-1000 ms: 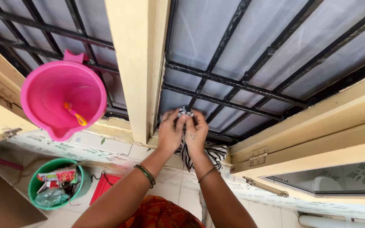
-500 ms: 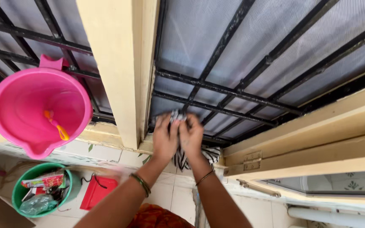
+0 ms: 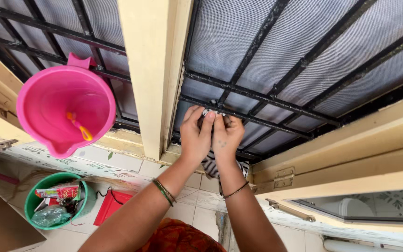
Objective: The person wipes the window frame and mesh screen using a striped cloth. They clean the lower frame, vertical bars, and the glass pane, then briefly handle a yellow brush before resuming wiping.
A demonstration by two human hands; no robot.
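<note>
Your left hand (image 3: 196,135) and right hand (image 3: 227,135) are pressed side by side, fingers curled over a bunched black-and-white striped cloth (image 3: 211,164) and holding it against a black grille bar (image 3: 257,95) low in the window. Most of the cloth is hidden under your palms; its loose tail hangs below your wrists, down over the sill (image 3: 131,144).

Judging from this grip, the bar is best wiped by wrapping the cloth around it and sliding along its length, so the back of the bar gets rubbed as well as the front. Keep your fingertips off the mesh screen (image 3: 229,32) behind it, which looks fine and easily pushed in.

To your left the cream frame post (image 3: 148,70) stands just beside your left hand, so there is little travel that way; the bar runs free up to the right. The pink bucket (image 3: 66,109) sits on the sill beyond the post, well apart. The open window sash (image 3: 350,186) juts out near your right elbow.
</note>
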